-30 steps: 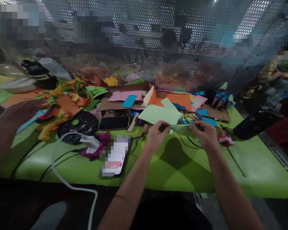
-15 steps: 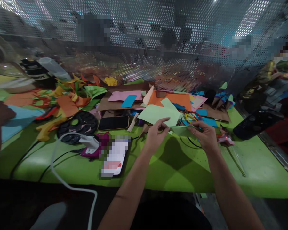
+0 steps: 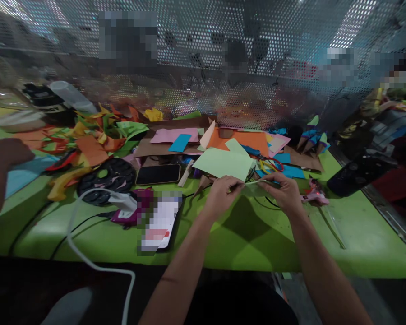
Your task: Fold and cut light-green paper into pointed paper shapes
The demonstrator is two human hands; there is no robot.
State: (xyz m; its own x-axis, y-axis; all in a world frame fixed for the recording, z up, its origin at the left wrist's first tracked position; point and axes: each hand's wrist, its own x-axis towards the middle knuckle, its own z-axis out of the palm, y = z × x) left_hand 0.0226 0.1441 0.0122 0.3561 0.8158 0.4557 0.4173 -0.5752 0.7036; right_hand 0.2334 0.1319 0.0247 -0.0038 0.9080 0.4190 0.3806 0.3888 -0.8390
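Note:
A small piece of light green paper [image 3: 253, 188] is stretched between my two hands, seen nearly edge-on just above the green table. My left hand [image 3: 223, 192] pinches its left end, fingers curled. At its right end my right hand [image 3: 280, 189] grips it between thumb and fingers. Just beyond lies a larger light green sheet [image 3: 223, 162] with a narrow strip across its back edge. Scissors with red and yellow handles [image 3: 272, 164] rest behind my right hand, by blue paper [image 3: 292, 171].
A lit phone [image 3: 160, 223], a dark phone [image 3: 158, 174], a purple power adapter [image 3: 135, 207] with a white cable and a black palette [image 3: 106, 180] lie to the left. A pink glue gun [image 3: 314, 194] and dark bottle [image 3: 355, 174] stand right. Another person's hand [image 3: 15, 153] is at far left.
My left hand has shifted slightly right and its fingers have curled more tightly around the paper's end. The other person's hand at far left has moved right over the blue sheet.

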